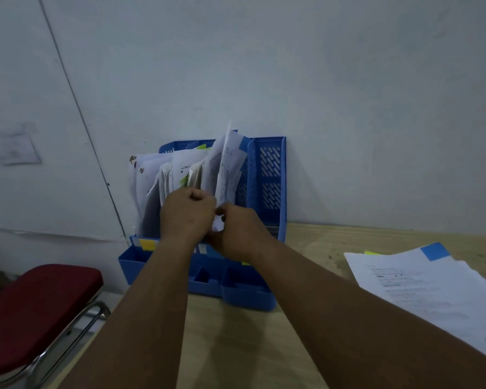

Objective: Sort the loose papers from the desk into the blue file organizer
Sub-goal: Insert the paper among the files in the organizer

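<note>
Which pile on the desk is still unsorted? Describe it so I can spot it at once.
Start at the blue file organizer against the wall, then look right along the wooden desk. The loose stack of papers lies flat there, unlike the upright filed sheets, with a blue tab at its top corner.

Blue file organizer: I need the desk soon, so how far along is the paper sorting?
Partly done. The blue plastic file organizer already holds many upright white sheets in its left and middle slots. In hand: the left hand and right hand are working a white sheet into a slot. Left: the stack of white printed papers on the wooden desk; the rightmost slot looks empty.
</note>
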{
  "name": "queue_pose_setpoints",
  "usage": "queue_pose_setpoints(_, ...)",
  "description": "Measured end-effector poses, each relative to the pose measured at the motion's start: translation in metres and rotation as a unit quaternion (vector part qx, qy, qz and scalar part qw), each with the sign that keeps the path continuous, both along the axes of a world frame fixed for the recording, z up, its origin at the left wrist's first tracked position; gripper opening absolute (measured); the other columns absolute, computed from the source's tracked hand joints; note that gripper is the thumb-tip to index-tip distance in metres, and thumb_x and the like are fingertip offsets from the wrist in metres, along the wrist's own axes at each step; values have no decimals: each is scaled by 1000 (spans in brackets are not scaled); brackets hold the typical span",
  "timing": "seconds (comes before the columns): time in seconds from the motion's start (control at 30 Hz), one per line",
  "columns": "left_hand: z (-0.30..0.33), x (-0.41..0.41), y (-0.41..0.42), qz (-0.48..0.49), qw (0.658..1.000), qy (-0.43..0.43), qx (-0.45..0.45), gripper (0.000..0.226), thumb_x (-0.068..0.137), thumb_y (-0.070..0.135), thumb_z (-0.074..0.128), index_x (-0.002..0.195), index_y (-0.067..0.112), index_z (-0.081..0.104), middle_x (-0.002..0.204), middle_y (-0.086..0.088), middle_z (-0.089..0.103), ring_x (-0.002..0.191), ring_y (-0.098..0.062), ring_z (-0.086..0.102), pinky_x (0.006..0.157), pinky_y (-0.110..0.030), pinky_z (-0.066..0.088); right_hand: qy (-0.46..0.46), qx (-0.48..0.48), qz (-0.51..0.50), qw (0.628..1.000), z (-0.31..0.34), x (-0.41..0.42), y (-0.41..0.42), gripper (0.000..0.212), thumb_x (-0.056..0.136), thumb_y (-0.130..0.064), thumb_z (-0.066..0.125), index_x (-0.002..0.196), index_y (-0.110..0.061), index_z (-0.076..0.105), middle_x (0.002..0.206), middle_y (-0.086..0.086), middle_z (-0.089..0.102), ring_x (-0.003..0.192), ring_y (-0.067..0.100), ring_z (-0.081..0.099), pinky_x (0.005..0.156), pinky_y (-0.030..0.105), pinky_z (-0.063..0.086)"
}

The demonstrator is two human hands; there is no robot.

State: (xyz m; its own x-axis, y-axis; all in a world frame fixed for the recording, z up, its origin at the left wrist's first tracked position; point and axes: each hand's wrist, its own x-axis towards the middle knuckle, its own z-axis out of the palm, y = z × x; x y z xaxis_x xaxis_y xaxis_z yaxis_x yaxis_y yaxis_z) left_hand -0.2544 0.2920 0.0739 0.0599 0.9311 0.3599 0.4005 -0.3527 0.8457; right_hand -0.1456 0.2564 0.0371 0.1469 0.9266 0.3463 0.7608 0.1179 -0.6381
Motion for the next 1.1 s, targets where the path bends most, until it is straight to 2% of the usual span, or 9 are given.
queue_pose_setpoints(0.13, 7, -2, -4, 50, 990, 124, 53, 42, 81, 51, 63, 56, 17, 70, 51, 5, 64, 56, -13, 62, 60, -28, 52, -16, 6, 32, 999, -5, -3, 6, 22, 93, -38, 65, 96, -17, 69, 93, 2, 70, 85, 16, 64, 74, 31, 52)
queue_pose_setpoints(0.2, 9, -1, 1, 81, 979, 168, 80, 46, 80, 59, 62, 60, 19, 71, 57, 4, 66, 59, -14, 63, 60, -29, 53, -18, 27, 39, 999, -10, -3, 9, 17, 96, -25, 63, 79, -21, 65, 84, 0, 66, 79, 15, 60, 71, 28, 46)
queue_pose_setpoints(0.27, 12, 1, 5, 101, 973, 185, 99, 35, 86, 49, 63, 71, 18, 72, 68, 0, 68, 63, -16, 62, 57, -29, 49, -14, 20, 26, 999, -15, -3, 11, 14, 96, -20, 61, 86, -18, 71, 91, 1, 69, 83, 16, 61, 76, 30, 48)
queue_pose_setpoints(0.33, 14, 4, 7, 112, 971, 178, 112, 27, 93, 32, 60, 77, 14, 72, 73, -3, 68, 60, -14, 56, 51, -25, 40, -30, 10, 14, 999, -15, -6, 12, 19, 97, -20, 60, 94, -9, 75, 96, 7, 72, 85, 19, 63, 82, 34, 51)
queue_pose_setpoints(0.43, 12, 5, 2, 110, 977, 142, 114, 26, 95, 23, 59, 76, 12, 73, 70, -2, 65, 55, -5, 48, 46, -19, 28, -10, 58, 7, 998, -13, -9, 10, 28, 94, -24, 63, 67, -15, 61, 73, 5, 64, 63, 14, 56, 60, 32, 45)
queue_pose_setpoints(0.57, 6, 1, 0, 68, 992, 47, 92, 25, 95, 23, 64, 75, 15, 77, 70, 0, 71, 64, -9, 61, 55, -18, 43, 16, 86, -41, 995, -4, -14, 6, 22, 86, -24, 73, 96, -7, 65, 92, 8, 67, 80, 19, 61, 71, 35, 52)
queue_pose_setpoints(0.67, 4, -2, -2, 53, 997, 10, 57, 25, 92, 25, 66, 69, 19, 76, 68, 1, 71, 66, -12, 65, 57, -20, 44, 2, 101, -80, 992, -2, -14, 11, 18, 88, -21, 71, 97, -6, 65, 91, 8, 67, 79, 20, 62, 70, 35, 54)
queue_pose_setpoints(0.93, 8, -2, 2, 93, 982, 102, 127, 27, 94, 37, 61, 76, 21, 75, 74, 5, 69, 69, -14, 62, 62, -25, 43, -192, -110, -24, 975, 3, -16, 33, 47, 105, -31, 41, 61, -18, 48, 61, 2, 48, 56, 14, 42, 55, 27, 30)
queue_pose_setpoints(1.1, 8, 1, 9, 97, 974, 119, 165, 20, 96, 27, 63, 88, 17, 79, 86, -3, 74, 72, -15, 59, 66, -27, 45, -135, -160, -44, 977, 17, -9, 41, 32, 94, -42, 61, 86, -11, 56, 74, 0, 45, 66, 15, 44, 56, 27, 34)
